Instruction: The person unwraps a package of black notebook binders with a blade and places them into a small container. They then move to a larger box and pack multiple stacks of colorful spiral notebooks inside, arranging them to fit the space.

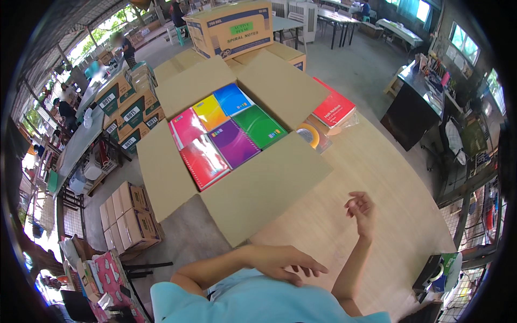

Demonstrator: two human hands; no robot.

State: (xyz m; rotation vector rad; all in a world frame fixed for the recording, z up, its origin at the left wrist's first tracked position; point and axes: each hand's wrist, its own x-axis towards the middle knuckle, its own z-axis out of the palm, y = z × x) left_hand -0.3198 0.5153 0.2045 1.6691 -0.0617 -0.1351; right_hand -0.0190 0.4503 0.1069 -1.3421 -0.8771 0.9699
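On the desk (388, 177), open carton (237, 177) of coloured notebooks (229, 132); left hand (283, 262) flat, fingers spread, empty; right hand (362, 212) raised, fingers loosely curled, empty

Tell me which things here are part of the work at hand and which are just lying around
In hand: open cardboard box; coloured notebooks inside it; left hand and right hand, both empty.
Lying about: red notebook pack; tape roll; stacked cartons on floor.
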